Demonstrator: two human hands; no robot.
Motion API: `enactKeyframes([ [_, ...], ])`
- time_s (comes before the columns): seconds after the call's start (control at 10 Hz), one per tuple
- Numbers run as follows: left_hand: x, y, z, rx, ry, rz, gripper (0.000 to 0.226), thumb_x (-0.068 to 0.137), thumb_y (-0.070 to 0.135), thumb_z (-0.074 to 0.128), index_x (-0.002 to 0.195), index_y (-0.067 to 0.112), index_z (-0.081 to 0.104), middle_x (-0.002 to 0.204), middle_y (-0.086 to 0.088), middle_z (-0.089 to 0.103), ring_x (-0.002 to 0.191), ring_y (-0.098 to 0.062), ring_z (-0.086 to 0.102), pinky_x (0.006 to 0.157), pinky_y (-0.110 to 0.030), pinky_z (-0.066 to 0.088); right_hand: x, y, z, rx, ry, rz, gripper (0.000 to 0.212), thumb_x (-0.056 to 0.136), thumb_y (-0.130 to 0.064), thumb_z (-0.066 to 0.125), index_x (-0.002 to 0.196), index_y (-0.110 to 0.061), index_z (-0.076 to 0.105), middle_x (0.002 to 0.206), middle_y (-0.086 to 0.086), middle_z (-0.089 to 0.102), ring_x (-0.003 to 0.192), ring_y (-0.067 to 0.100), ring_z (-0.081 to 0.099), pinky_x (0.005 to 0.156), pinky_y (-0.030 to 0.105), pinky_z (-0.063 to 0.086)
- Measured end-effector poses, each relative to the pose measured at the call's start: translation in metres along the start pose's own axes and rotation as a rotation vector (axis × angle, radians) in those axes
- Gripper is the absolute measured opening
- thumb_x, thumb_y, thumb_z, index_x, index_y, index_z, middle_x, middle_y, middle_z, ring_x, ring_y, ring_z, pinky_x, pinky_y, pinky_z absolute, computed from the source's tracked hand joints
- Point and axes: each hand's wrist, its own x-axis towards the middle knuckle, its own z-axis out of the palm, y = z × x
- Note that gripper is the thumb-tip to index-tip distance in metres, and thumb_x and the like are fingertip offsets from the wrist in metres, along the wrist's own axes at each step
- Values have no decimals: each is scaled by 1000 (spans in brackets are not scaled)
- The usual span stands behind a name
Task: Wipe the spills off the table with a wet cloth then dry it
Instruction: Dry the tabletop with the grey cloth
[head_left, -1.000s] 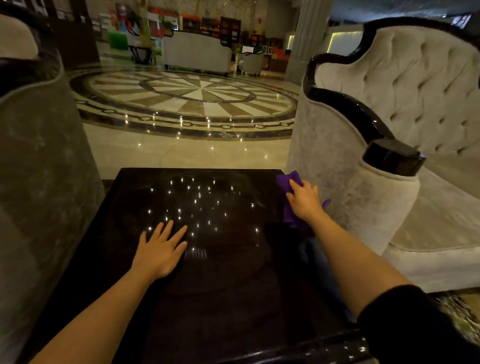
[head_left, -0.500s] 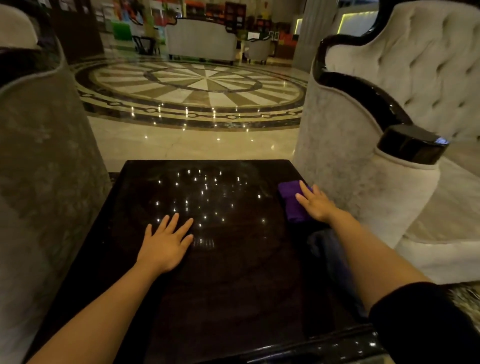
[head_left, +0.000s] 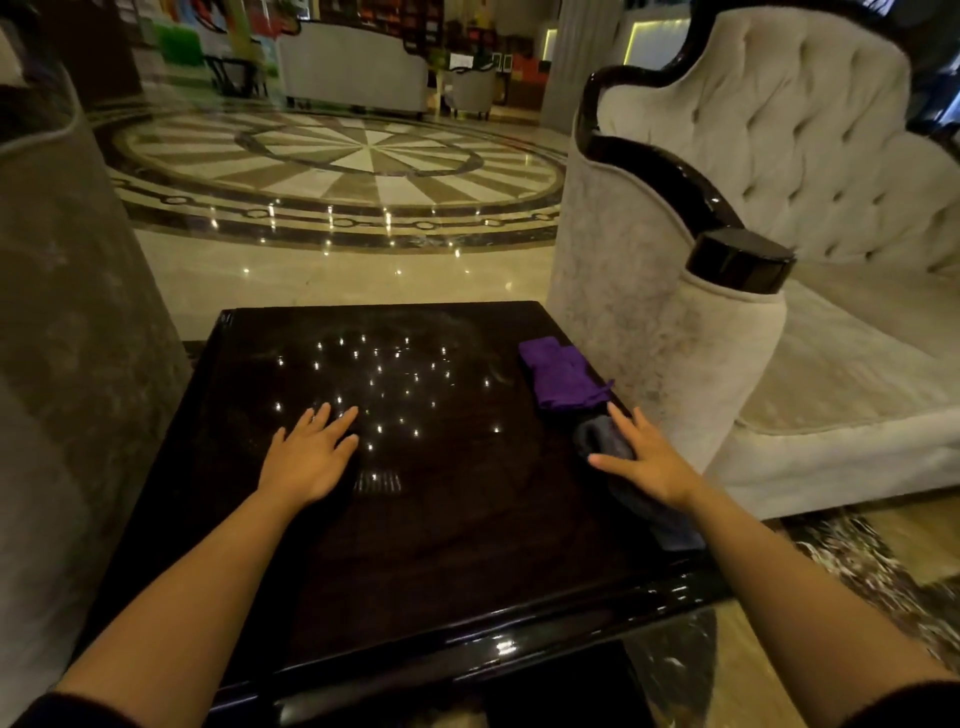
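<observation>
A glossy black square table (head_left: 426, 545) fills the middle of the view, with ceiling lights mirrored in its top. A folded purple cloth (head_left: 561, 374) lies alone near the table's right edge. Just in front of it lies a grey-blue cloth (head_left: 605, 441); my right hand (head_left: 644, 462) rests flat on that cloth with fingers spread, covering its middle. My left hand (head_left: 311, 457) lies flat on the tabletop left of centre, fingers apart, holding nothing. Any spill on the dark top is too faint to tell.
A cream tufted sofa (head_left: 779, 171) with a black-capped armrest (head_left: 737, 260) stands tight against the table's right side. A grey upholstered chair side (head_left: 67, 338) stands close on the left. Polished marble floor (head_left: 337, 171) lies beyond the far edge.
My right hand has left the purple cloth and come back toward me onto the grey-blue cloth. The purple cloth stays by the right edge. My left hand has not moved on the table.
</observation>
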Motion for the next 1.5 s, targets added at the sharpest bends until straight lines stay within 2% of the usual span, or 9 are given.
enactKeyframes([
  [0.1, -13, -5, -5, 29, -2, 2, 51, 97, 42, 25, 146, 35, 11, 158, -6, 6, 146, -22, 3, 116, -48, 7, 0, -8, 14, -131, -3, 40, 83, 82, -46, 60, 144, -29, 7, 156, 12, -2, 142, 32, 9, 112, 45, 21],
  [0.2, -29, -13, -6, 64, -25, -6, 52, 97, 44, 22, 146, 35, 8, 158, -6, 3, 146, -22, 0, 117, -47, 6, 0, -16, 21, -143, 175, -13, 48, 91, -20, 52, 136, -13, 36, 146, 18, 35, 131, 33, 36, 102, 41, 34],
  [0.3, -36, -16, -6, 99, -44, -17, 52, 97, 44, 20, 146, 34, 5, 158, -7, 1, 146, -23, -1, 117, -46, 5, -1, -31, 22, -56, 289, -71, 34, 90, -8, 49, 123, -14, 51, 129, 19, 54, 114, 37, 51, 92, 45, 44],
  [0.4, -43, -16, -10, 124, -45, -13, 53, 97, 45, 20, 146, 34, 5, 158, -6, 1, 146, -22, -3, 117, -46, 2, 13, -70, 25, 13, 393, -277, 39, 88, -2, 51, 126, -9, 50, 135, 17, 50, 125, 32, 45, 102, 39, 34],
  [0.6, -63, -26, -12, 117, -47, -46, 54, 95, 51, 19, 145, 39, 1, 158, -3, -5, 145, -19, -8, 117, -45, -3, 68, -139, 49, 24, 277, -351, 48, 91, -4, 45, 135, -22, 38, 151, 11, 25, 136, 30, 28, 106, 44, 31],
  [0.8, -73, -38, -1, 137, -68, -37, 54, 95, 52, 17, 145, 39, 1, 158, 1, -8, 145, -18, -11, 117, -46, -5, 105, -144, 78, -258, 110, -256, 48, 95, -21, 43, 139, -32, 27, 153, 15, 16, 137, 36, 23, 105, 48, 33],
  [1.1, -72, -35, 1, 145, -64, -24, 54, 95, 51, 15, 145, 37, 0, 158, -2, -8, 144, -19, -13, 116, -46, -6, 107, -152, 101, -314, 109, -304, 41, 95, -32, 41, 135, -26, 35, 140, 12, 43, 122, 32, 46, 95, 43, 41],
  [1.2, -73, -34, 1, 145, -71, -30, 54, 95, 50, 15, 145, 37, 0, 158, -1, -8, 144, -20, -13, 116, -46, -6, 89, -159, 110, -265, 45, -405, 40, 94, -30, 44, 134, -29, 38, 145, 4, 40, 131, 26, 39, 105, 40, 36],
  [1.5, -74, -32, -1, 159, -77, -31, 54, 96, 49, 17, 146, 36, 1, 158, -3, -6, 145, -22, -9, 116, -49, -3, 9, -165, 127, -229, -139, -661, 42, 92, -28, 51, 133, -28, 42, 145, 5, 41, 135, 22, 33, 109, 41, 31],
])
